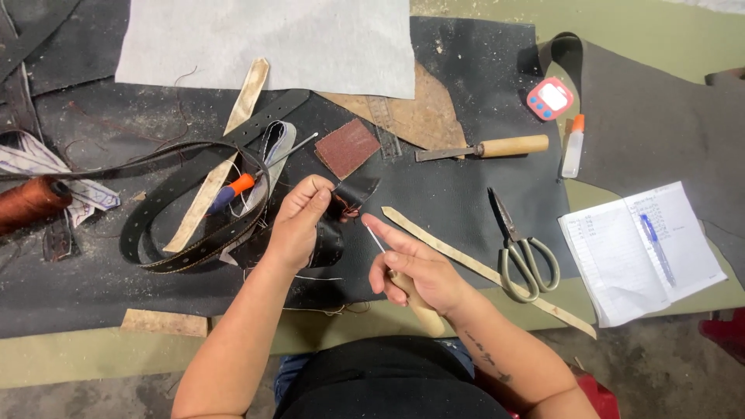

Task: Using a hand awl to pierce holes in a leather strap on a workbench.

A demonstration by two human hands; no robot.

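My left hand (299,225) pinches a small folded piece of black leather (351,195) with brown stitching, held just above the dark mat. My right hand (411,271) grips a wooden-handled awl (419,309); its thin metal point runs up along my extended index finger toward the leather piece. A black leather belt (186,225) with stitched edges loops to the left of my left hand. Brown thread hangs from the leather piece.
Scissors (518,248), a wooden-handled chisel (481,147), a sandpaper square (347,146), an orange-handled screwdriver (233,190), a brown thread spool (31,203), a glue bottle (573,146), a red timer (550,98) and a notebook with pen (640,248) lie around. A tan leather strip (481,268) crosses beneath my right hand.
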